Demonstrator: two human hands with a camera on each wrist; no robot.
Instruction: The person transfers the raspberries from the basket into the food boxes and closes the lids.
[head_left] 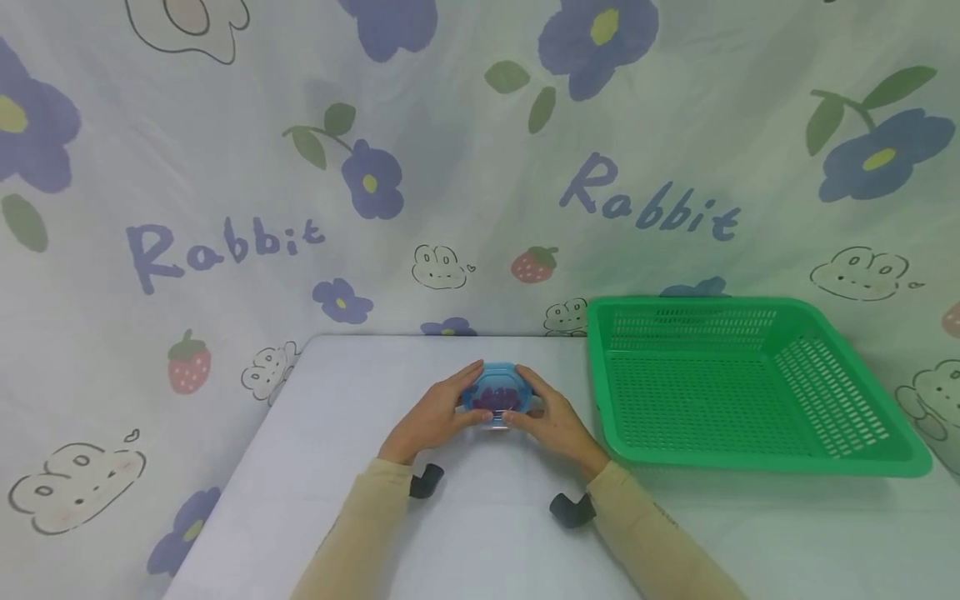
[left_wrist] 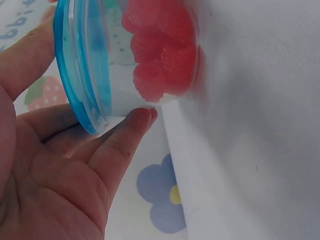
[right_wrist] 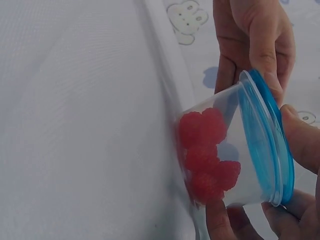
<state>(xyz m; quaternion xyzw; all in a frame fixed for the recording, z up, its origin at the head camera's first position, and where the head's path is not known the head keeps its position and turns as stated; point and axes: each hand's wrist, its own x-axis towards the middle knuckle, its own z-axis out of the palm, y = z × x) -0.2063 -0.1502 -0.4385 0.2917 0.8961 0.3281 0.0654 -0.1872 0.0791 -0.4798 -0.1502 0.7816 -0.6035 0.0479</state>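
A clear plastic tub with a translucent blue lid stands on the white table, and several raspberries show through its wall. My left hand holds its left side, thumb at the lid's near edge and fingers reaching round the side. From the right, my right hand grips it the same way, its thumb against the lid in the right wrist view. The lid lies over the tub's rim; whether it is fully pressed down I cannot tell.
To the right stands a large green plastic basket with slotted walls. The white table ends at the back against a hanging cloth printed with flowers, rabbits and strawberries. Dark wrist-camera mounts jut inward from both wrists.
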